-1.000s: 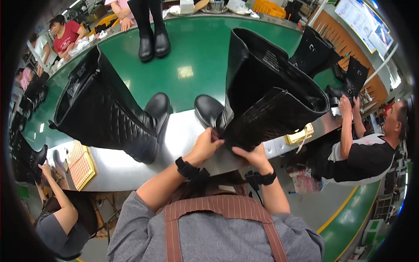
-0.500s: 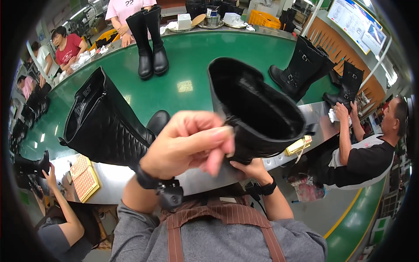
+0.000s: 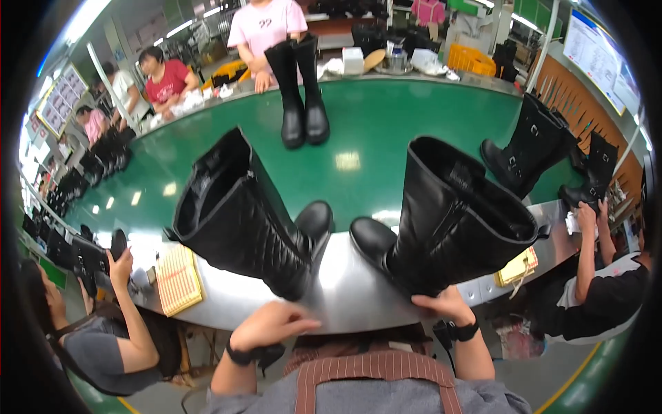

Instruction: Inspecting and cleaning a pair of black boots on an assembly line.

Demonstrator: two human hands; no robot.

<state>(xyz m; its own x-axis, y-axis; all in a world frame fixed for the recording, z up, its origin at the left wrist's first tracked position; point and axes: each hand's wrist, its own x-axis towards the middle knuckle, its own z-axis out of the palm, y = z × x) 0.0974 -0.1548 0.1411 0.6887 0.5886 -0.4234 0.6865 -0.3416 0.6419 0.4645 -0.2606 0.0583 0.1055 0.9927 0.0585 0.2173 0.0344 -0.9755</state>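
Note:
Two tall black leather boots stand upright in front of me: a left boot (image 3: 241,217) with a quilted shaft and a right boot (image 3: 458,228), tops gaping and toes turned toward each other. Below the left boot, my left hand (image 3: 272,326) hovers by the steel edge, its fingers loosely stretched and holding nothing. My right hand (image 3: 447,305) is at the base of the right boot, thumb out along its heel. Its other fingers are hidden behind the boot, so their grip cannot be made out.
A steel ledge (image 3: 358,300) borders the green work surface (image 3: 386,172). Another black boot pair (image 3: 303,96) stands at the far side, a buckled boot (image 3: 527,148) at right. Yellow card stacks lie left (image 3: 179,279) and right (image 3: 517,268). Co-workers handle boots on both sides.
My left hand has dropped from in front of the right boot's top to the steel edge. My right hand stays low by that boot. The view has shifted, showing both boots whole.

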